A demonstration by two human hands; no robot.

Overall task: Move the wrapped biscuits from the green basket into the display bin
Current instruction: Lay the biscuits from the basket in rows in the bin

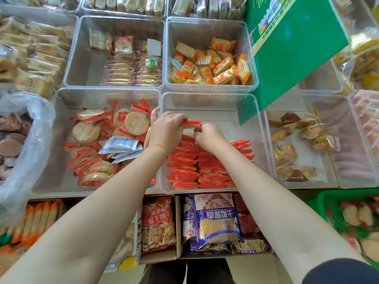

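A clear plastic display bin sits in the middle of the front row, its near half filled with two neat rows of red-wrapped round biscuits. Over the bin, my left hand grips a small stack of red-wrapped biscuits held on edge. My right hand touches the same stack with its fingertips, just above the packed rows. The green basket sits at the lower right edge with several more wrapped biscuits inside.
The clear bin to the left holds loose red-wrapped biscuits and white sachets. Bins behind hold orange packets and other snacks. A green carton overhangs the back right. Bagged biscuits lie in boxes below the shelf edge.
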